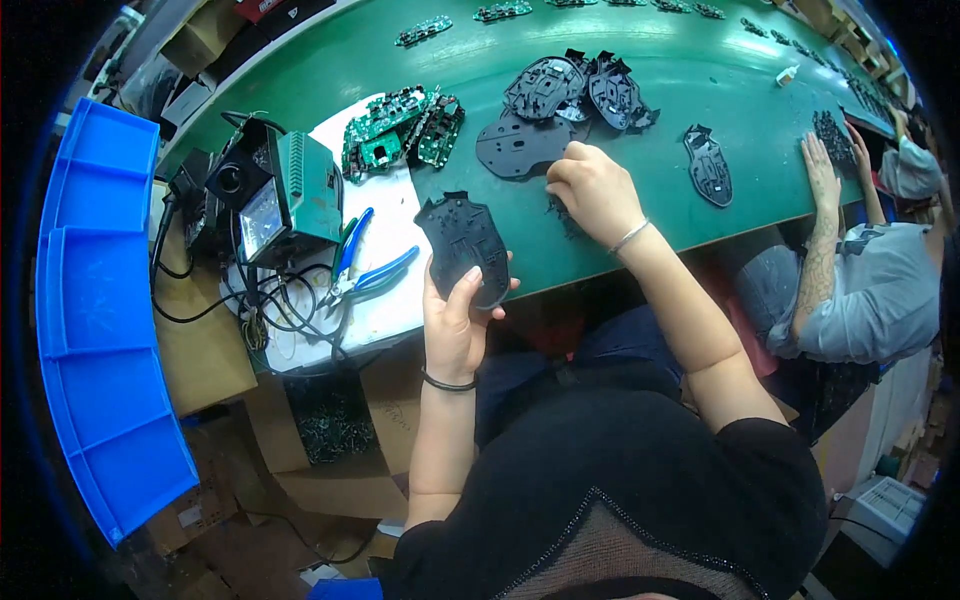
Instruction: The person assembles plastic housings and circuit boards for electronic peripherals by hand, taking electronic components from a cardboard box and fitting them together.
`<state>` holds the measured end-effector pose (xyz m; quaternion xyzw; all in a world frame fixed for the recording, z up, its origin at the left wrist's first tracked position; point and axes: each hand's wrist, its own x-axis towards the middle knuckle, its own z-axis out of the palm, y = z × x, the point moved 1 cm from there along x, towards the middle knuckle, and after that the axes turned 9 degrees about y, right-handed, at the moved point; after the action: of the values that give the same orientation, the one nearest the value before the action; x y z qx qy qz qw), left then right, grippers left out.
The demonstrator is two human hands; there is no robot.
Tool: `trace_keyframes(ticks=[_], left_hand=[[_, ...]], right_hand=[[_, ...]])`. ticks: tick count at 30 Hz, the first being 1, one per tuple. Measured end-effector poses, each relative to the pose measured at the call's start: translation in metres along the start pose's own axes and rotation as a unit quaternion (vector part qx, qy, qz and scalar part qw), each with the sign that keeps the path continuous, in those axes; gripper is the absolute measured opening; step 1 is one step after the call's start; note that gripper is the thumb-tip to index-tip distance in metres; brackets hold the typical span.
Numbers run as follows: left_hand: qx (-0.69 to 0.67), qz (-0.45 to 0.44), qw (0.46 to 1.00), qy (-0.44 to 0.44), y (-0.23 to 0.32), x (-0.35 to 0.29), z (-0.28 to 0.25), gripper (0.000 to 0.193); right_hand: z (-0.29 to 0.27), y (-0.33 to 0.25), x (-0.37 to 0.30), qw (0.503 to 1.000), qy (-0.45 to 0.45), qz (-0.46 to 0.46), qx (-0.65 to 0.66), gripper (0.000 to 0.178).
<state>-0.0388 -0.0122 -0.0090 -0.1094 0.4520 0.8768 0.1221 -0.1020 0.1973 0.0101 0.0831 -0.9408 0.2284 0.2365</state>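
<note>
A black moulded plastic shell (463,243) lies in my left hand (455,325), its ribbed inner side up and my thumb across its lower part. To the right, my right hand (597,193) has its fingertips pinched together; whatever they hold is too small or hidden to make out. Just under those fingers is a small heap of tiny black parts (568,222), partly covered by the hand. Beyond my right hand are a flat black plate (515,150) and a pile of similar black shells (545,88). Another shell (709,168) lies alone farther right.
Stacked green circuit boards (385,125) lie behind my left hand, near blue-handled pliers (372,270) and a green soldering station (300,195) with loose cables. A blue bin rack (110,330) stands far left. A co-worker's arm (822,200) reaches over the green table (690,85) at right.
</note>
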Motion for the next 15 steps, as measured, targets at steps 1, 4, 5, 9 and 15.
trace_keyframes(ticks=[1,4,5,9,15], left_hand=[[-0.001,-0.004,1.000,-0.004,-0.001,0.001,0.001,0.046],[0.007,-0.013,1.000,0.018,-0.002,0.002,0.008,0.046],[0.011,-0.009,1.000,0.024,-0.003,0.002,0.008,0.047],[0.032,-0.005,0.998,0.048,-0.002,0.000,0.007,0.049],[0.042,-0.011,0.998,0.048,-0.001,0.000,0.012,0.050]], right_hand=[[0.000,0.000,0.000,1.000,0.000,0.003,-0.005,0.008],[0.002,0.003,-0.001,0.996,-0.023,-0.013,-0.089,0.011],[0.005,0.004,-0.002,0.994,-0.028,-0.009,-0.101,0.012],[0.013,-0.003,-0.004,0.994,-0.031,-0.013,-0.103,0.007],[0.013,0.001,-0.009,0.999,0.039,-0.009,-0.032,0.005]])
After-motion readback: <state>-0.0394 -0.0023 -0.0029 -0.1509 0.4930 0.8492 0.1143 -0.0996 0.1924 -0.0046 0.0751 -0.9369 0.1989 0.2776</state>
